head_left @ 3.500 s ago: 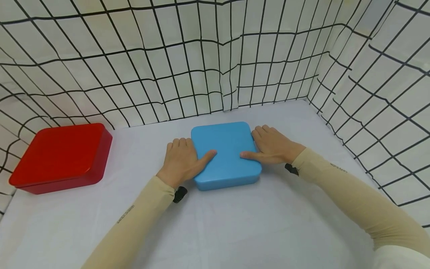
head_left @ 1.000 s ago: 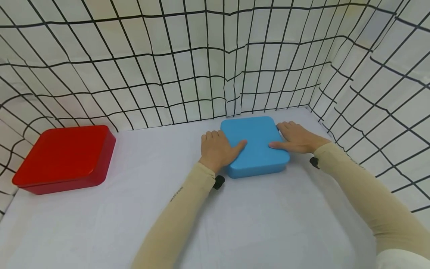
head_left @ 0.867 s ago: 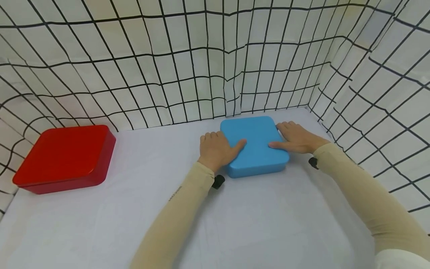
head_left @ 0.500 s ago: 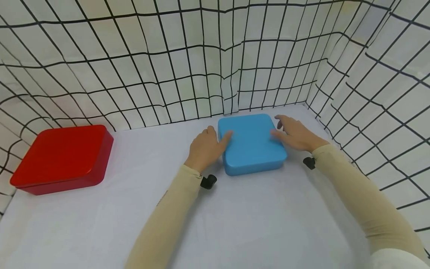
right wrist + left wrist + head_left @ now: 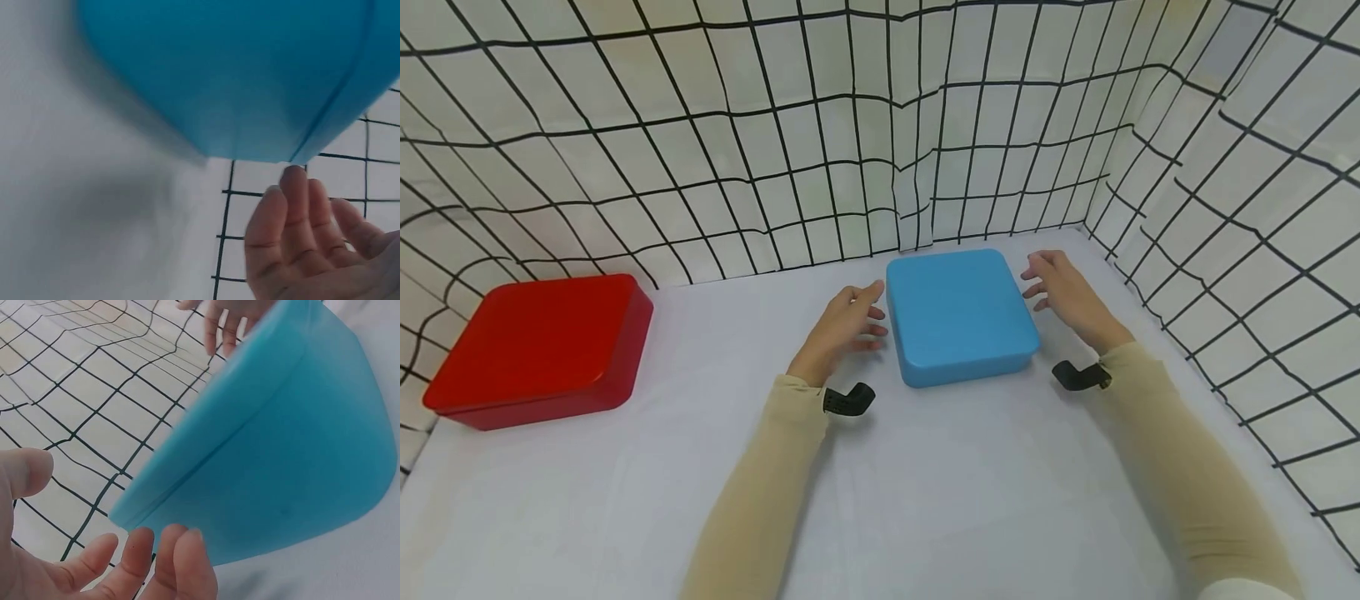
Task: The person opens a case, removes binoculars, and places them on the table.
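Note:
A light blue box with a lid point(image 5: 958, 312) lies flat on the white table, right of the middle in the head view. Just off its left side is my left hand point(image 5: 842, 325), fingers loosely bent and thumb raised, holding nothing. My right hand point(image 5: 1063, 292) hovers at the far right corner of the box with relaxed fingers, also holding nothing. In the left wrist view the box wall point(image 5: 300, 450) shows a lid seam, and the left fingertips point(image 5: 187, 550) overlap its lower edge. The right wrist view has the right fingers point(image 5: 265, 219) close below the box's end point(image 5: 237, 94).
A red lidded box point(image 5: 542, 342) sits at the far left of the white table point(image 5: 955, 492). White walls with a black grid point(image 5: 775, 142) rise behind the table and along its right side, near the right arm. Small black wrist cameras point(image 5: 850, 400) hang under both wrists.
Both hands first slid the blue box right and back along the table. They then let go of it, the thumbs lifting off its lid and the hands drawing apart to either side.

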A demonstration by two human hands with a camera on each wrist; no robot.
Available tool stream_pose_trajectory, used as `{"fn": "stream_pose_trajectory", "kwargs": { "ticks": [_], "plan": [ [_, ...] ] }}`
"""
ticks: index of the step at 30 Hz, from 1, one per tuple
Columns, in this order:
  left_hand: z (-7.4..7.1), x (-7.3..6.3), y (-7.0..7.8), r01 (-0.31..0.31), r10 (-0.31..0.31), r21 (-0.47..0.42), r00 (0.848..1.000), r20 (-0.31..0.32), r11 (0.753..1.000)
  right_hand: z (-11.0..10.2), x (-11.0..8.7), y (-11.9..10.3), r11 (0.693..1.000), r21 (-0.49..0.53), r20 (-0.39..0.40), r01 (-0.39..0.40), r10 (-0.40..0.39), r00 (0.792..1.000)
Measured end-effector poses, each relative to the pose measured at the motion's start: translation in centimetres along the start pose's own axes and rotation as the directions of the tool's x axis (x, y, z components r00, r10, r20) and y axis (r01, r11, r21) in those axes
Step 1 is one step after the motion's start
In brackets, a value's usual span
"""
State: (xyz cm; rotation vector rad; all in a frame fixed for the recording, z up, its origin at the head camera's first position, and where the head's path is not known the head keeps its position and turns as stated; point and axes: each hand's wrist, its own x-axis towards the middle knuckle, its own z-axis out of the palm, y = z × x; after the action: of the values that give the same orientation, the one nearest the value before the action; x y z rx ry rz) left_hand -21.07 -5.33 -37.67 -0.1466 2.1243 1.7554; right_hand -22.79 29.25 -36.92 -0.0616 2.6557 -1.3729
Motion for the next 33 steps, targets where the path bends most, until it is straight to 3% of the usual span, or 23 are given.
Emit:
{"fn": "stream_pose_trajectory", "kwargs": {
  "ticks": [4,13,33],
  "plan": [
    [0.1,0.2,-0.3,0.008,-0.007,-0.075,1.0,0.01,0.997,0.1,-0.3,-0.1,0.992,0.118,-0.004,-0.054,0.055,0.998],
    [0.8,0.6,-1.3,-0.014,0.02,-0.147,0.999,0.039,0.989,0.7,-0.6,0.1,0.974,0.185,0.021,-0.128,0.127,0.992],
    [0.6,0.3,-2.0,-0.053,0.069,-0.263,0.996,0.051,0.963,1.1,-0.6,1.5,0.987,0.134,0.096,-0.093,0.08,0.992]
  ]
}}
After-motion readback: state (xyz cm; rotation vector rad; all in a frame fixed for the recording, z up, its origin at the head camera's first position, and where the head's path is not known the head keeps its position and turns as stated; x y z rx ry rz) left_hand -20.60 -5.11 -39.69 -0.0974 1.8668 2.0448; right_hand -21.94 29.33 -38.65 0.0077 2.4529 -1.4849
